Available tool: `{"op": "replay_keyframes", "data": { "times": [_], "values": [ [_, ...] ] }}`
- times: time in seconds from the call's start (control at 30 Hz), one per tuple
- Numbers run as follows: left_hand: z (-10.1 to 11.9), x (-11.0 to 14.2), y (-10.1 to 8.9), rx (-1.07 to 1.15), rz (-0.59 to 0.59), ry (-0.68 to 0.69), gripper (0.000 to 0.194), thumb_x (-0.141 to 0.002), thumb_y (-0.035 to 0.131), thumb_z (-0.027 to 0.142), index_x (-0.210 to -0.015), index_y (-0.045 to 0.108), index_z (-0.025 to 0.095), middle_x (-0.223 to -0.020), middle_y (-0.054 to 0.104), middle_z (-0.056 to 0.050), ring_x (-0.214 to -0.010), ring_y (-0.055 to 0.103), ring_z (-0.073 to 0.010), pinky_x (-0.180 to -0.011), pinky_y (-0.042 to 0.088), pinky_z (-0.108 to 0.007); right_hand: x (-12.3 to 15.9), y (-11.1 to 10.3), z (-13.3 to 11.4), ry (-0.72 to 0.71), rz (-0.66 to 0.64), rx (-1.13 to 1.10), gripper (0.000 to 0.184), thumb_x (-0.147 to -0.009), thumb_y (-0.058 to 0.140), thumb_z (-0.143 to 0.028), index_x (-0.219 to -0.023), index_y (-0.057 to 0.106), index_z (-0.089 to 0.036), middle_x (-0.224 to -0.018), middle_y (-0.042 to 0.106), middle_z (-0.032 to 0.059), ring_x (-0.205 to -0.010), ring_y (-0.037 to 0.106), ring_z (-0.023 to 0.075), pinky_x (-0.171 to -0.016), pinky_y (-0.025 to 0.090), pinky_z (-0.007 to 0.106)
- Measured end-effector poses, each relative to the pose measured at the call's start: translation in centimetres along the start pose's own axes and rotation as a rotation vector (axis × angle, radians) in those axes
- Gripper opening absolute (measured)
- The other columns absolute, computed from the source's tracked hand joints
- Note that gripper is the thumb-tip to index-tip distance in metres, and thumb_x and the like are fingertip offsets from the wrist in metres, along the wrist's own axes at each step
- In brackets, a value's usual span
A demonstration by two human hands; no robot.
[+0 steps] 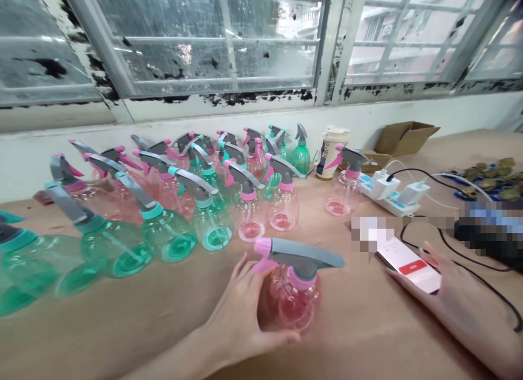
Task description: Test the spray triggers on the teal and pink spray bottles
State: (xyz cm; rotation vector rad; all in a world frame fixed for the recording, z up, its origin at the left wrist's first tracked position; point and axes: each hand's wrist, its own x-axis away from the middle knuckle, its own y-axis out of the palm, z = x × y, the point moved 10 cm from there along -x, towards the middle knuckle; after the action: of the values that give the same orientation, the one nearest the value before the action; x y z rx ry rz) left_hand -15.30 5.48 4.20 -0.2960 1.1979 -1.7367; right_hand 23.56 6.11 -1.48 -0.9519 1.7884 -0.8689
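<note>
My left hand (245, 314) curves round a clear pink spray bottle (294, 304) that stands at the front of the table. Its thumb lies along the near side, while the fingertips reach behind the bottle below the pink nozzle. The bottle's grey-and-pink trigger head points left. At the right, my right hand (461, 298) grips a smartphone (420, 268) with a lit screen showing a red button. That phone is low over the table or resting on it; I cannot tell which. Beyond my left hand, rows of green spray bottles (171, 236) and pink spray bottles (283, 206) stand together.
One more pink bottle (343, 192) stands apart beside a white power strip (388, 197) with chargers and cables. Behind are a paper cup (327, 157) and an open cardboard box (406, 138). Brass-coloured pieces (490, 176) lie far right. A window wall closes off the back.
</note>
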Motion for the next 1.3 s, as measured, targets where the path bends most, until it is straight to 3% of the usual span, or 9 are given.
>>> {"op": "replay_keyframes", "data": {
  "times": [0.13, 0.27, 0.4, 0.5, 0.63, 0.77, 0.97, 1.1, 1.3],
  "values": [
    [0.5, -0.9, 0.4, 0.028, 0.009, 0.007, 0.087, -0.063, 0.076, 0.066, -0.132, 0.045, 0.024, -0.126, 0.061, -0.013, -0.114, 0.057, -0.0405, -0.105, 0.031, -0.067, -0.2, -1.9, -1.7, -0.014, -0.038, 0.104, 0.099, -0.077, 0.048, -0.076, -0.146, 0.038, -0.005, -0.112, 0.066, 0.0305, -0.105, 0.062, 0.0479, -0.087, 0.050, 0.056],
    [1.1, -1.8, 1.3, 0.044, -0.021, 0.002, 0.087, -0.063, 0.078, 0.063, -0.133, 0.046, 0.021, -0.125, 0.062, -0.015, -0.115, 0.057, -0.0410, -0.105, 0.031, -0.067, -0.3, -5.4, -6.4, -0.088, 0.065, -0.137, 0.098, -0.073, 0.044, -0.083, -0.137, 0.047, -0.009, -0.125, 0.062, 0.0257, -0.113, 0.059, 0.0470, -0.095, 0.046, 0.061],
    [1.8, -2.8, 2.0, 0.033, -0.069, -0.013, 0.088, -0.065, 0.078, 0.061, -0.134, 0.045, 0.019, -0.128, 0.061, -0.017, -0.122, 0.053, -0.0421, -0.108, 0.027, -0.068, 0.3, -4.3, -13.9, -0.278, -0.299, -0.600, 0.075, -0.077, 0.058, -0.072, -0.135, 0.048, -0.025, -0.140, 0.054, 0.0142, -0.129, 0.051, 0.0362, -0.105, 0.042, 0.055],
    [2.5, -3.4, 2.2, 0.039, -0.094, -0.015, 0.085, -0.068, 0.077, 0.058, -0.135, 0.044, 0.017, -0.132, 0.058, -0.018, -0.126, 0.050, -0.0410, -0.109, 0.027, -0.066, 1.2, -3.8, -19.7, -0.403, -0.575, -0.880, 0.078, -0.076, 0.062, -0.069, -0.140, 0.044, -0.028, -0.144, 0.050, 0.0112, -0.133, 0.047, 0.0320, -0.109, 0.040, 0.052],
    [3.0, -3.8, 2.1, 0.050, -0.100, -0.013, 0.085, -0.068, 0.076, 0.062, -0.135, 0.048, 0.017, -0.129, 0.060, -0.017, -0.123, 0.051, -0.0405, -0.104, 0.035, -0.063, 0.9, -3.4, -24.2, -0.443, -0.739, -1.032, 0.067, -0.078, 0.067, -0.060, -0.135, 0.053, -0.028, -0.131, 0.062, 0.0080, -0.117, 0.061, 0.0294, -0.097, 0.051, 0.047],
    [2.7, -3.7, 2.2, 0.089, -0.117, -0.031, 0.090, -0.065, 0.077, 0.066, -0.137, 0.049, 0.019, -0.129, 0.060, -0.016, -0.121, 0.051, -0.0392, -0.101, 0.040, -0.059, 0.0, -2.8, -25.6, -0.394, -0.774, -1.070, 0.058, -0.074, 0.074, -0.049, -0.126, 0.060, -0.030, -0.112, 0.071, 0.0039, -0.098, 0.069, 0.0268, -0.080, 0.059, 0.041],
    [3.0, -3.6, 2.4, 0.102, -0.155, -0.010, 0.095, -0.063, 0.079, 0.066, -0.138, 0.049, 0.018, -0.128, 0.060, -0.015, -0.121, 0.051, -0.0379, -0.101, 0.041, -0.055, 0.8, -4.5, -27.9, -0.463, -0.889, -1.182, 0.044, -0.078, 0.071, -0.046, -0.119, 0.066, -0.030, -0.113, 0.072, 0.0035, -0.104, 0.069, 0.0271, -0.091, 0.055, 0.046],
    [4.0, -3.7, 2.5, 0.111, -0.177, 0.080, 0.090, -0.065, 0.081, 0.062, -0.137, 0.049, 0.017, -0.131, 0.060, -0.014, -0.124, 0.050, -0.0342, -0.106, 0.038, -0.051, 0.2, -4.9, -26.1, -0.443, -0.673, -1.039, 0.028, -0.082, 0.066, -0.047, -0.104, 0.072, -0.030, -0.107, 0.073, 0.0034, -0.104, 0.068, 0.0285, -0.089, 0.056, 0.048],
    [4.3, -3.3, 2.9, -0.010, -0.201, 0.146, 0.078, -0.081, 0.067, 0.063, -0.139, 0.046, 0.015, -0.142, 0.052, -0.016, -0.134, 0.043, -0.0336, -0.111, 0.032, -0.053, 0.4, -4.5, -22.2, -0.401, -0.478, -0.925, 0.029, -0.089, 0.057, -0.041, -0.115, 0.069, -0.032, -0.095, 0.075, 0.0021, -0.088, 0.071, 0.0271, -0.083, 0.058, 0.045]
  ]
}}
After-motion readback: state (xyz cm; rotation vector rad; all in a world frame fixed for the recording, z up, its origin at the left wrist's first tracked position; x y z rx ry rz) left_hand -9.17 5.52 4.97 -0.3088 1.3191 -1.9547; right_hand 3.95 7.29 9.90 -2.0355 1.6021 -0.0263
